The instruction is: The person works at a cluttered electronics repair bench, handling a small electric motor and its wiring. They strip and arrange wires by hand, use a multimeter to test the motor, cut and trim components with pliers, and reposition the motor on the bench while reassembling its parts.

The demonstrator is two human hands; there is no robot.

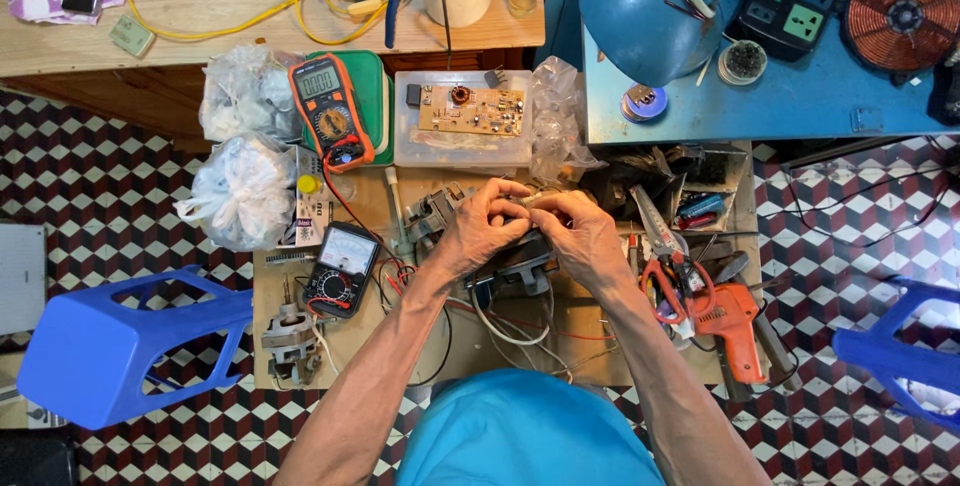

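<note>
Two hands meet over a dark motor (515,256): left hand (480,226) and right hand (585,236), fingertips pinched together on a small part too tiny to identify. Motor sits just under both palms, metal, blocky, wires trailing toward the body. Left of the left hand: two meters (330,106) (one orange-cased, one black analogue), two crinkled plastic bags (240,191). Right of the right hand, an orange drill (730,321). Beyond the fingers, one bare circuit board (472,109). Worn wooden bench (560,346); checkered tile floor; two blue plastic stools (110,346).
</note>
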